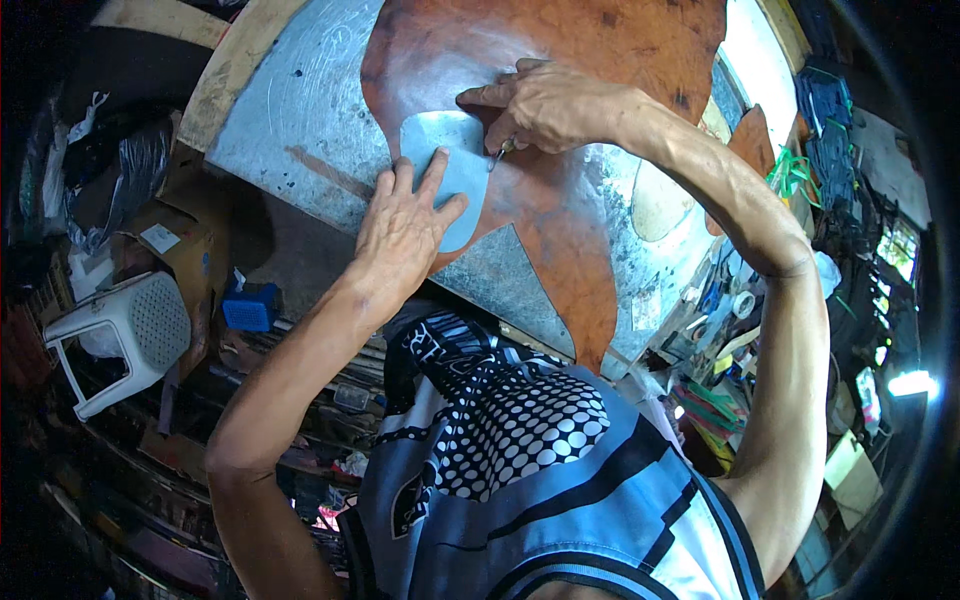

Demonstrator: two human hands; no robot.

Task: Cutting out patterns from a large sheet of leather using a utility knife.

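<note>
A large brown leather hide lies on the worktable, with a pale grey-blue, rounded sheet template on top near its left edge. My left hand rests on the template, fingers spread and pressing flat. At the template's right edge, my right hand grips a small, thin, metal-tipped tool. The tip touches or nearly touches the edge; its handle is mostly hidden by my fingers. My right index finger extends onto the leather just beyond the template's upper right.
The scratched metal tabletop shows around the hide. Smaller leather pieces lie to the right. A white plastic stool, a cardboard box and a blue container stand at the left. Cluttered tools and scraps fill the right side.
</note>
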